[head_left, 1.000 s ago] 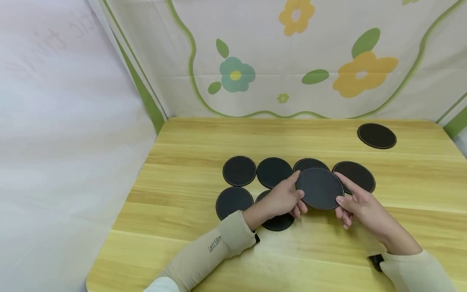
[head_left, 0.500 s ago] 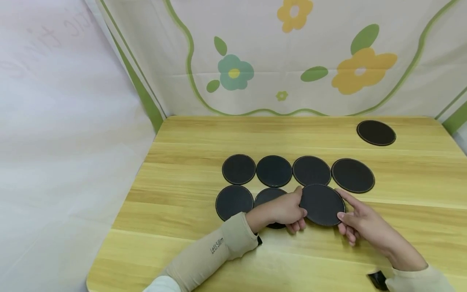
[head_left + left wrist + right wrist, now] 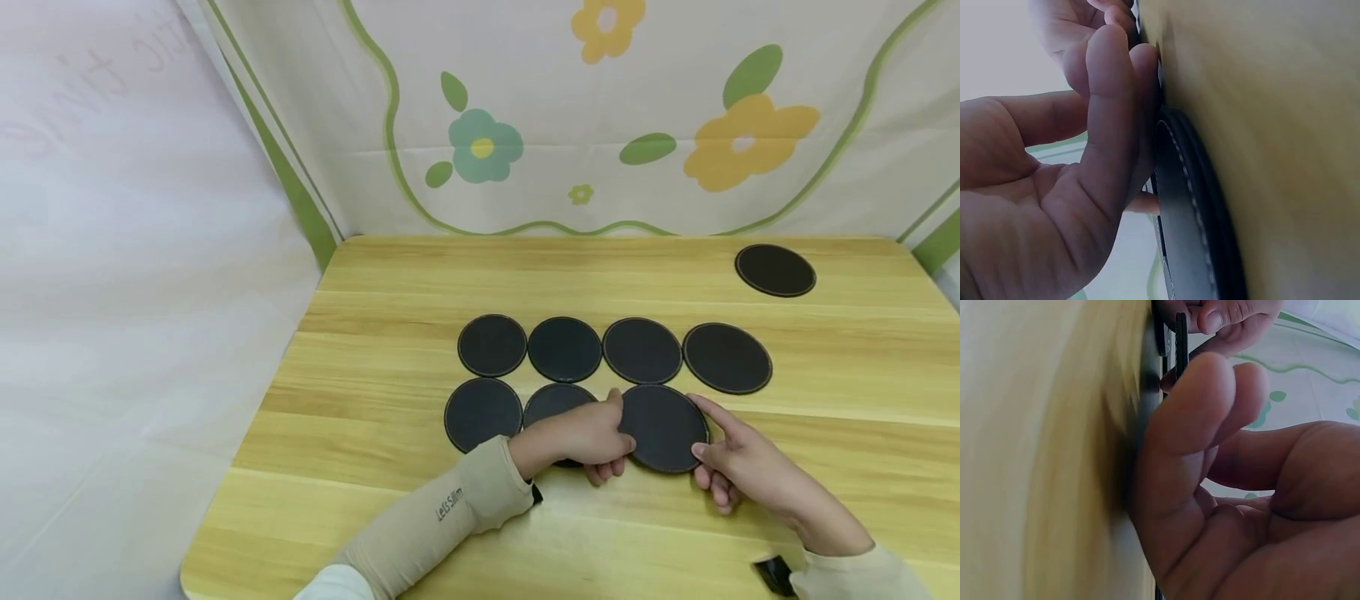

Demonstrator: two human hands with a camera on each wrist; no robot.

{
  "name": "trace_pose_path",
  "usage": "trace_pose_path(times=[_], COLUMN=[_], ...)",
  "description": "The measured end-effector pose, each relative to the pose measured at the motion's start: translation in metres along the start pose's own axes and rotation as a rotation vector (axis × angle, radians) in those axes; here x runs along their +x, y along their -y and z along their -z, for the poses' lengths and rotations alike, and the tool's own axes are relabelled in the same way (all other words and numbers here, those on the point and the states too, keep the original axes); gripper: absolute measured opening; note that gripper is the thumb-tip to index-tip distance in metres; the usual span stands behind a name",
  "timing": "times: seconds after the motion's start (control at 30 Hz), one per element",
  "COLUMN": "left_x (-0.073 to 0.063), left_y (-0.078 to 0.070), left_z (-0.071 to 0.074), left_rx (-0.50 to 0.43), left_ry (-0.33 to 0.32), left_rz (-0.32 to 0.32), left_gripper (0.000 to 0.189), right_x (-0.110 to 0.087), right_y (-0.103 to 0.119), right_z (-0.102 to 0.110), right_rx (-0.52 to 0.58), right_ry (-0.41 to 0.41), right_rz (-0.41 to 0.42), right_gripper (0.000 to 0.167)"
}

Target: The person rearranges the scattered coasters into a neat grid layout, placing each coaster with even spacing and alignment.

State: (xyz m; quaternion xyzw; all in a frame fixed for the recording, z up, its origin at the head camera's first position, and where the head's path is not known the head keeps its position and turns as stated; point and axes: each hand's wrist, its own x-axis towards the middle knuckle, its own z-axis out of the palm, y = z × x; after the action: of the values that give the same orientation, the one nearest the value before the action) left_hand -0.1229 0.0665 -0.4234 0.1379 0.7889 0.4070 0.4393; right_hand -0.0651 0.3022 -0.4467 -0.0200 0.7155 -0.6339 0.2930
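Note:
Between my two hands is a round black coaster (image 3: 664,429) with a stitched rim, low over the wooden table in the head view. My left hand (image 3: 588,433) pinches its left edge with thumb and index finger, and my right hand (image 3: 742,458) pinches the right edge. The far rim of this coaster comes right up to another black coaster (image 3: 642,351) in the back row. Under my left hand lies a partly covered coaster (image 3: 558,402). The right wrist view shows the held coaster (image 3: 1181,344) edge-on, with curled fingers in front of it.
More black coasters lie in the rows: a front-left coaster (image 3: 482,414), a back-left coaster (image 3: 492,345), one beside it (image 3: 564,349) and a back-right coaster (image 3: 727,358). A separate coaster (image 3: 776,270) lies near the table's (image 3: 390,283) far right. A flowered cloth (image 3: 555,100) hangs behind.
Both hands have brought the coaster down and toward the near side, from overlapping the back row to just in front of it. Both still grip its edges.

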Motion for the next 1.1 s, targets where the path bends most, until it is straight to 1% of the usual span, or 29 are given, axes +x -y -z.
trace_pose_path(times=[0.17,0.37,0.47,0.57,0.63,0.7,0.8,0.9,0.97,1.1], left_x=[0.000,-0.001,-0.002,-0.004,-0.005,-0.005,-0.005,-0.005,-0.004,-0.004], left_y=[-0.001,-0.001,-0.001,0.000,0.000,0.000,0.000,0.000,0.000,0.000], left_z=[-0.001,0.000,0.000,-0.002,-0.003,-0.003,-0.004,-0.005,-0.006,-0.006], left_rx=[0.021,0.025,0.027,0.055,0.120,0.212,0.407,0.547,0.603,0.628], left_ry=[0.006,-0.001,0.004,0.018,0.032,0.045,0.053,0.058,0.060,0.087], left_rz=[0.010,-0.001,-0.020,-0.050,-0.070,-0.087,-0.139,-0.190,-0.211,-0.222], left_gripper=[0.078,0.080,0.080,0.078,0.076,0.075,0.071,0.068,0.066,0.064], right_x=[0.001,0.002,0.003,0.003,0.003,0.003,0.003,0.003,0.003,0.002], right_y=[0.003,0.005,0.006,0.006,0.007,0.008,0.008,0.009,0.009,0.010], right_z=[-0.005,-0.010,-0.012,-0.013,-0.013,-0.012,-0.012,-0.012,-0.012,-0.012], right_rx=[-0.031,-0.074,-0.094,-0.102,-0.103,-0.101,-0.101,-0.099,-0.098,-0.091], right_ry=[-0.034,-0.078,-0.097,-0.107,-0.105,-0.098,-0.085,-0.078,-0.078,-0.076], right_rz=[-0.051,-0.082,-0.092,-0.097,-0.093,-0.084,-0.068,-0.057,-0.055,-0.058], right_gripper=[0.076,0.078,0.078,0.078,0.078,0.078,0.078,0.078,0.079,0.079])
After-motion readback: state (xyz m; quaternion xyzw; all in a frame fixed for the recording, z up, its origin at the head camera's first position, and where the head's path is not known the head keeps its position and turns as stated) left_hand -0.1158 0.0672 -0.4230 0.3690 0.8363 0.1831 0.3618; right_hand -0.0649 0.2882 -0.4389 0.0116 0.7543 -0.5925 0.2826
